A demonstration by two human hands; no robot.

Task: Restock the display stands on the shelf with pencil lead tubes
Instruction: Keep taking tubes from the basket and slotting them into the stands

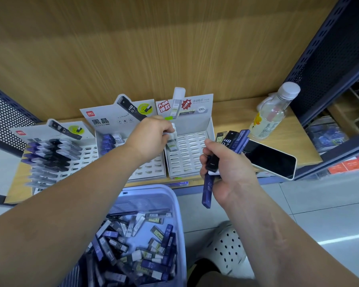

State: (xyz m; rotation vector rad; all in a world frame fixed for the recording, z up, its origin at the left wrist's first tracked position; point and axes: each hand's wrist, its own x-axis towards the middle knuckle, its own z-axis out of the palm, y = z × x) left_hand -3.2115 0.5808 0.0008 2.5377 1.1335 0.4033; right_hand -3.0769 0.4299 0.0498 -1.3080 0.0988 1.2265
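Note:
Three white slotted display stands sit side by side on the wooden shelf: the left stand [87, 154] holds several dark and purple lead tubes, the middle stand [149, 168] a few purple ones, the right stand [191, 156] is mostly bare slots. My left hand [151, 135] pinches a white-capped clear lead tube [173, 141] over the left edge of the right stand. My right hand [226, 168] grips a bundle of purple and black lead tubes [234, 141] in front of the shelf's edge.
A lilac plastic basket [174, 201] full of loose lead tubes stands below the shelf in front of me. A phone [269, 160] lies on the shelf's right end, with a clear drink bottle [272, 114] behind it. Dark perforated shelf panels flank both sides.

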